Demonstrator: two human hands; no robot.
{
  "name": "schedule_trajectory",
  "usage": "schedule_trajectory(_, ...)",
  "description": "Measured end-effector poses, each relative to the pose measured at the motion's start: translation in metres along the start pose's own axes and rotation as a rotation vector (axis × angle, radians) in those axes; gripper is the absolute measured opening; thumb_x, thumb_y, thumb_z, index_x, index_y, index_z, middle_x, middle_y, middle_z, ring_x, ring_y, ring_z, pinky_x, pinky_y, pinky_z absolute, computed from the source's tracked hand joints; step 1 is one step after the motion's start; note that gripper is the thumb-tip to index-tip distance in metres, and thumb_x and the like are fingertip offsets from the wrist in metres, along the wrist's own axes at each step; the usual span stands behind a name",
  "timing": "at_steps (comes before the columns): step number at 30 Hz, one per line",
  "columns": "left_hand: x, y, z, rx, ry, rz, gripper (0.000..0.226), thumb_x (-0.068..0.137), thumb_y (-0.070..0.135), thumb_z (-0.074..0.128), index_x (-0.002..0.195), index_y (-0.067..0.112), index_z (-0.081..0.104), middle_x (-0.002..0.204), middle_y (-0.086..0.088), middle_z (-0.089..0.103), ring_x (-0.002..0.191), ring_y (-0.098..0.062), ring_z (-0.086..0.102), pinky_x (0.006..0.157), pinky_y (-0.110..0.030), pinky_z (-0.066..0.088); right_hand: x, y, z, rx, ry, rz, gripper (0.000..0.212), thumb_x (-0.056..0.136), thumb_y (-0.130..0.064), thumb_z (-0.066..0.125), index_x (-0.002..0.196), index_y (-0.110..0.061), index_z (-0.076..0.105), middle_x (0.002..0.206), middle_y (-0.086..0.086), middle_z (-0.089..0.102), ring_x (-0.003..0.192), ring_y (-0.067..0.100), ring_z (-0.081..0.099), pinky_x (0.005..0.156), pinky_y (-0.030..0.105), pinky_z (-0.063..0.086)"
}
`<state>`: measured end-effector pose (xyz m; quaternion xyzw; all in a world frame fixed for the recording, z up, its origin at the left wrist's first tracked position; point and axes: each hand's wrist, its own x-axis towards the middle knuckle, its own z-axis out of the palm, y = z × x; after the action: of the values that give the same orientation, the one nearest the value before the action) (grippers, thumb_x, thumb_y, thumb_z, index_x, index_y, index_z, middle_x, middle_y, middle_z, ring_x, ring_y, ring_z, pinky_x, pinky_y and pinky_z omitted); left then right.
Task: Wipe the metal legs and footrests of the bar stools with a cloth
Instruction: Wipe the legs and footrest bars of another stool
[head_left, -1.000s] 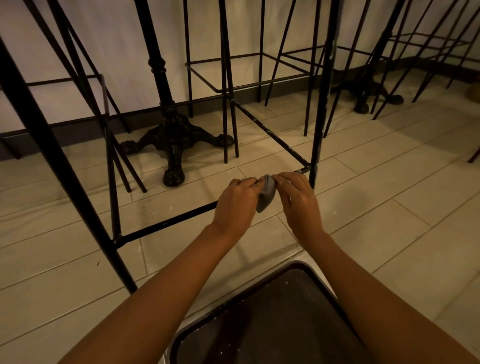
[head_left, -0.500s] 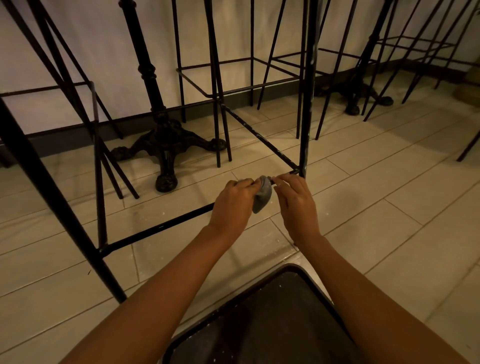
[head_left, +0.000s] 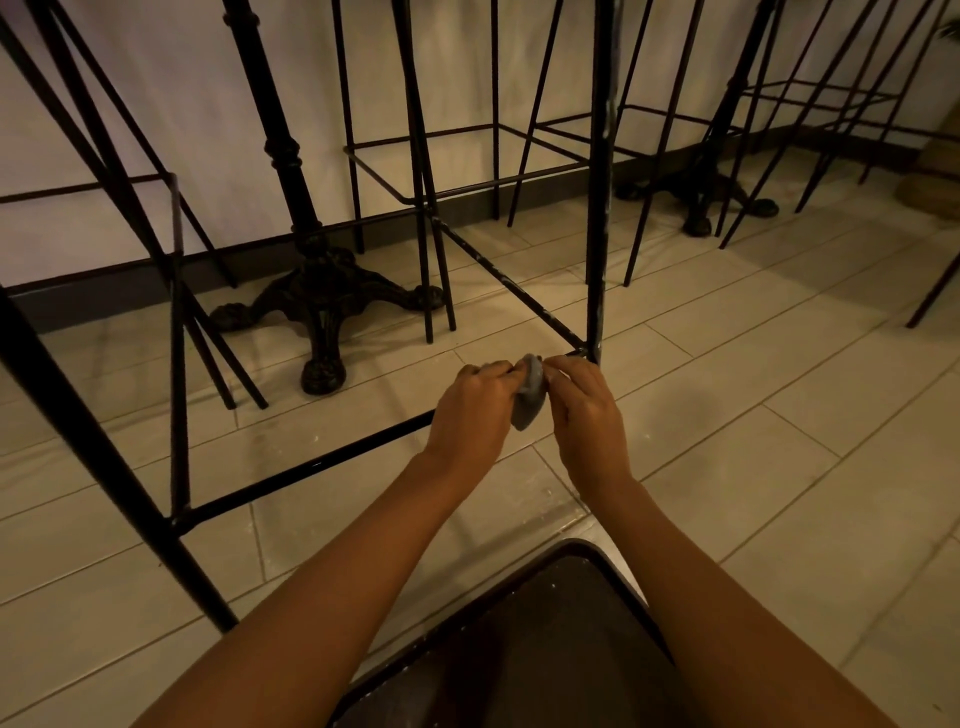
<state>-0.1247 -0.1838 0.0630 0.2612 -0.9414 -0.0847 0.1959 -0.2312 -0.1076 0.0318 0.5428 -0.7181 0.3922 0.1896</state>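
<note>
A small grey cloth is bunched around the near footrest bar of a black metal bar stool, close to its right front leg. My left hand pinches the cloth from the left and my right hand pinches it from the right. Both hands sit just left of the corner where bar and leg meet. The leg and the side footrest carry pale specks. The stool's left front leg slants down at the left.
More black stools line the white wall behind. Two ornate cast-iron table bases stand among them on the pale tiled floor. A dark seat with a light rim lies right below my arms.
Both hands with the cloth stay at the same spot on the footrest bar near the right leg. The view has shifted slightly, lifting and turning a little rightward.
</note>
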Motion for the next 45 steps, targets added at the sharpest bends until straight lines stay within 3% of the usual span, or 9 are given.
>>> schedule_trajectory(10,0.011,-0.001,0.007,-0.003,-0.018,-0.013,0.038,0.089,0.014,0.057,0.127,0.014,0.052,0.115,-0.007,0.062,0.102,-0.023,0.058,0.091,-0.031,0.049,0.001,0.006,-0.002,0.098,0.031,0.046,0.031,0.087,-0.020,0.044,0.103,-0.003,0.065,0.106,0.015,0.064,0.102,0.022,0.057,0.091,0.027,0.048)
schedule_trajectory(15,0.035,0.015,0.020,0.018,-0.064,-0.034,0.047,0.082,0.008,0.063,0.127,0.012,0.050,0.114,-0.010,0.062,0.101,-0.028,0.056,0.088,-0.035,0.049,0.023,0.022,-0.024,0.212,0.271,0.364,0.031,0.090,-0.019,0.055,0.117,-0.005,0.052,0.110,0.014,0.053,0.105,0.021,0.046,0.091,0.023,0.040)
schedule_trajectory(17,0.042,0.022,0.023,0.022,-0.057,-0.041,0.048,0.081,0.008,0.064,0.127,0.013,0.050,0.113,-0.010,0.062,0.101,-0.028,0.055,0.087,-0.034,0.049,0.035,0.028,-0.026,0.263,0.183,0.423,0.033,0.090,-0.018,0.056,0.121,-0.008,0.051,0.109,0.009,0.054,0.101,0.017,0.049,0.084,0.014,0.038)
schedule_trajectory(19,0.046,0.027,0.025,0.008,-0.061,-0.037,0.048,0.081,0.009,0.065,0.127,0.013,0.051,0.113,-0.010,0.062,0.102,-0.028,0.055,0.088,-0.034,0.049,0.042,0.032,-0.024,0.260,0.093,0.423,0.029,0.090,-0.015,0.056,0.119,-0.009,0.056,0.106,0.008,0.061,0.097,0.015,0.054,0.081,0.013,0.039)
schedule_trajectory(21,0.048,0.027,0.025,0.001,-0.083,-0.024,0.053,0.080,0.009,0.066,0.129,0.013,0.048,0.114,-0.010,0.061,0.103,-0.029,0.055,0.089,-0.036,0.049,0.044,0.034,-0.021,0.256,0.094,0.430,0.027,0.090,-0.012,0.055,0.116,-0.006,0.059,0.104,0.010,0.065,0.093,0.016,0.058,0.080,0.016,0.041)
schedule_trajectory(26,0.038,0.012,0.024,-0.012,-0.097,-0.020,0.061,0.079,0.011,0.068,0.134,0.018,0.044,0.115,-0.008,0.059,0.102,-0.028,0.056,0.087,-0.039,0.051,0.045,0.039,-0.017,0.201,0.084,0.394,0.027,0.089,-0.011,0.057,0.115,-0.004,0.061,0.102,0.011,0.067,0.085,0.005,0.052,0.070,0.000,0.037)
schedule_trajectory(31,0.041,0.016,0.022,0.019,-0.080,-0.062,0.052,0.081,0.011,0.066,0.130,0.016,0.048,0.110,-0.008,0.061,0.099,-0.028,0.058,0.084,-0.036,0.052,0.044,0.039,-0.015,0.209,0.119,0.410,0.028,0.088,-0.012,0.058,0.114,-0.003,0.061,0.102,0.013,0.068,0.090,0.018,0.061,0.080,0.017,0.042)
schedule_trajectory(34,0.051,0.031,0.024,0.073,-0.110,-0.061,0.063,0.079,0.009,0.067,0.136,0.017,0.040,0.112,-0.010,0.059,0.100,-0.029,0.056,0.084,-0.036,0.051,0.045,0.037,-0.016,0.217,0.125,0.436,0.028,0.088,-0.013,0.058,0.114,-0.003,0.061,0.103,0.013,0.068,0.093,0.020,0.062,0.082,0.018,0.042)
schedule_trajectory(45,0.042,0.040,0.018,0.114,-0.063,-0.019,0.061,0.088,0.010,0.055,0.143,0.016,0.030,0.135,-0.010,0.046,0.120,-0.030,0.043,0.097,-0.035,0.042,0.043,0.039,-0.017,0.193,0.112,0.415,0.028,0.088,-0.014,0.059,0.113,-0.003,0.063,0.102,0.012,0.069,0.091,0.018,0.063,0.081,0.015,0.042)
